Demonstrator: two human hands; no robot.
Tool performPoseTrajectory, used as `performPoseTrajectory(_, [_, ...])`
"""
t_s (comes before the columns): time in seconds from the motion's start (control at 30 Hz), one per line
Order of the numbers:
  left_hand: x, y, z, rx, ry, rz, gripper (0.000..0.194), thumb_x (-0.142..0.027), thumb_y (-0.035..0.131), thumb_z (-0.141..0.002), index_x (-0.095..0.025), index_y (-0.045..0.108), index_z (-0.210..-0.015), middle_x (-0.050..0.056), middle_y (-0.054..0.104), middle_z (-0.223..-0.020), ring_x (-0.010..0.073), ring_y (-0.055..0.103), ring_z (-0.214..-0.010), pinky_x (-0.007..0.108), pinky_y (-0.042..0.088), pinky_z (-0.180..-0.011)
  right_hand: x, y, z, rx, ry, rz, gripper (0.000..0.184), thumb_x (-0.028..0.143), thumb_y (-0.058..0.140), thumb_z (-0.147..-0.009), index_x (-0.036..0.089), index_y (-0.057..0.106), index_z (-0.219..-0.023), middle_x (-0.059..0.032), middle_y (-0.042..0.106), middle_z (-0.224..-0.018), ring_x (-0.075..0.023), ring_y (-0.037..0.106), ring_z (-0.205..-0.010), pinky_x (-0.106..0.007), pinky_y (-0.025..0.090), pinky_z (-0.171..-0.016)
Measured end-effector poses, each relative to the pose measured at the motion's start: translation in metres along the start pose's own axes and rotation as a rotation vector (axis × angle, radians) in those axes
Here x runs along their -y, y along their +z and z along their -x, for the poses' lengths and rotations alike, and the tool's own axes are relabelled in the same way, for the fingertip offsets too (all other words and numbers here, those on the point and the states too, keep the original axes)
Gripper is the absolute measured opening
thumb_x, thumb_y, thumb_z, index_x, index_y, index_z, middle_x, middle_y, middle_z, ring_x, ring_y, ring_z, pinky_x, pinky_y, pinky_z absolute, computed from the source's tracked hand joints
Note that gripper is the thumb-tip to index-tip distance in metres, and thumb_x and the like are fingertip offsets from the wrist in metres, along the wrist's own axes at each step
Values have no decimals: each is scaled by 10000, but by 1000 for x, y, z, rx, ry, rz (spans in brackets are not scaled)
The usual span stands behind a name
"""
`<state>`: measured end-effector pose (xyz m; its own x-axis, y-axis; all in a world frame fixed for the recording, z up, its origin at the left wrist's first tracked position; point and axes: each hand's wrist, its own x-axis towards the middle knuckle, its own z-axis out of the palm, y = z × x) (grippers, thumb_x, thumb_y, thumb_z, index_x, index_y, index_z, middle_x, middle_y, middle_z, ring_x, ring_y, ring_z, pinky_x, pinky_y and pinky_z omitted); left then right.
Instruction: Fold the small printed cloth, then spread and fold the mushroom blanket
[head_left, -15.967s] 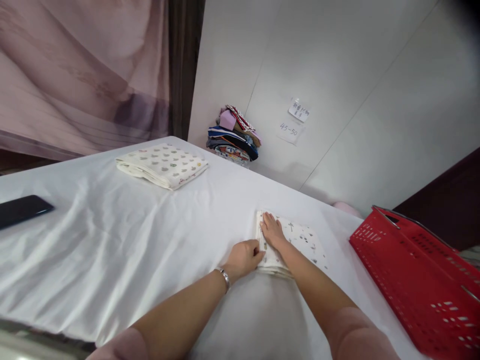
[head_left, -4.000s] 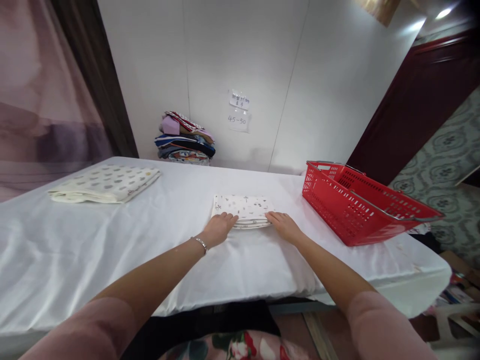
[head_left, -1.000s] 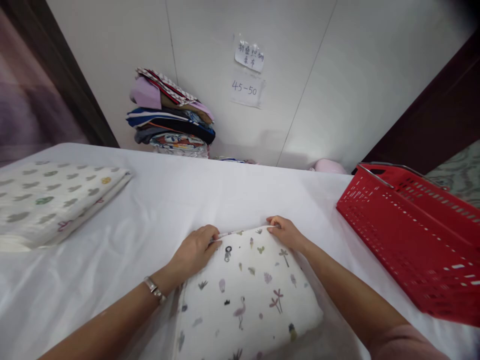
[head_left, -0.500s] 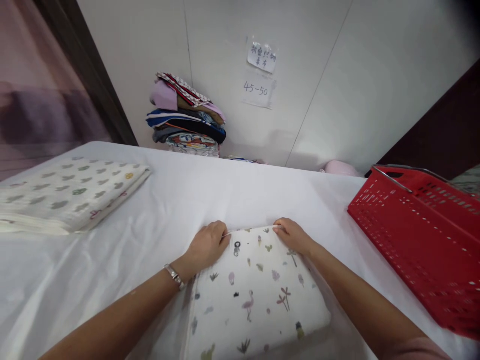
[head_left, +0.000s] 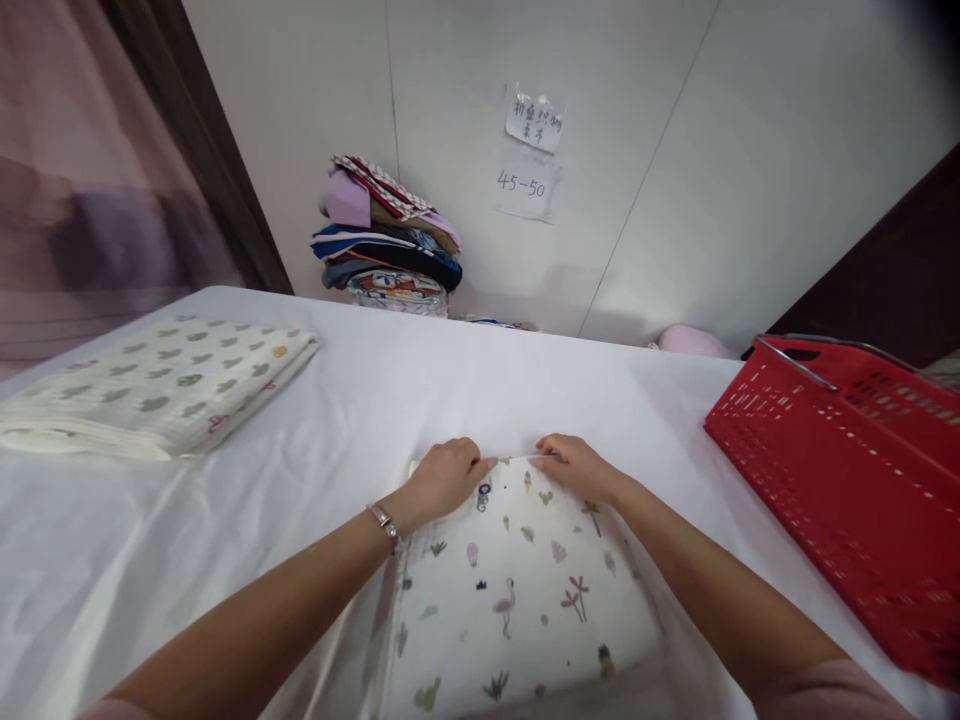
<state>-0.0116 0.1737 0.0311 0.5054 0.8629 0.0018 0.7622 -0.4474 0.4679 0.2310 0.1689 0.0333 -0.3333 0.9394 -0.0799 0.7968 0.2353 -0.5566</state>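
Note:
A folded white cloth (head_left: 525,590) printed with a flamingo, palm trees and plants lies in front of me on the white-covered table. At its far edge, my left hand (head_left: 450,476) pinches the cloth near the left corner, thumb on top and fingers curled behind. A silver band circles that wrist. My right hand (head_left: 576,468) grips the same far edge a little to the right, thumb on the upper side. Between the two thumbs a short stretch of edge shows. The undersides of the cloth are hidden.
Another folded cloth (head_left: 165,380) with cloud-like prints lies at the left of the table (head_left: 480,380). A red perforated basket (head_left: 832,500) with a metal handle stands at the right. Beyond the far edge are a stack of folded fabrics (head_left: 390,240) and a pink object (head_left: 690,340).
My hands have come closer together along the far edge, the left sliding right and the right shifting slightly left. The view has turned a little, and the cloth stays folded.

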Motion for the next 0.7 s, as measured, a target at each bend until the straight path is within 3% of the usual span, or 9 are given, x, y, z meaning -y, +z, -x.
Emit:
performPoseTrajectory(0.13, [2, 0, -4, 26, -18, 35, 335, -394, 318, -893, -188, 548, -763, 44, 601, -844, 176, 560, -777, 300, 406, -685, 1, 6, -5, -7, 2, -18, 131, 318, 515, -806, 210, 556, -745, -41, 623, -1031, -180, 563, -890, -308, 417, -766])
performPoseTrajectory(0.27, [5, 3, -5, -42, -17, -10, 277, -359, 358, -884, -186, 520, -741, 40, 592, -824, 173, 550, -757, 303, 405, -682, -1, 15, -4, -98, 1, -41, 136, 315, 489, -824, 214, 543, -752, -27, 613, -1048, -167, 546, -909, -298, 402, -770])
performPoseTrajectory(0.4, [5, 10, -3, -73, -106, -94, 280, -363, 346, -890, -176, 517, -771, 58, 587, -824, 172, 548, -711, 301, 398, -623, -4, 20, -2, -135, 35, -7, 153, 345, 471, -837, 219, 549, -796, -9, 620, -892, -151, 539, -784, -282, 395, -707])
performPoseTrajectory(0.5, [4, 14, -2, -96, -99, -130, 267, -351, 353, -889, -175, 514, -768, 58, 588, -820, 173, 551, -711, 300, 394, -617, -2, 20, -2, -117, 32, 57, 179, 354, 453, -849, 218, 570, -843, -13, 619, -834, -162, 544, -777, -295, 403, -714])
performPoseTrajectory(0.6, [4, 14, -1, -112, -99, -139, 255, -357, 370, -884, -180, 516, -771, 58, 590, -810, 179, 557, -709, 295, 387, -597, 4, 21, 3, -156, -41, 164, 255, 327, 429, -867, 203, 568, -1041, -70, 615, -1051, -208, 528, -1003, -371, 375, -886])
performPoseTrajectory(0.7, [4, 14, 0, -108, -130, -122, 262, -395, 389, -875, -189, 519, -780, 49, 595, -794, 173, 562, -687, 285, 378, -573, 12, 29, 10, -159, -182, 262, 436, 341, 404, -883, 205, 416, -1298, -88, 425, -1361, -225, 306, -1289, -433, 200, -1061])
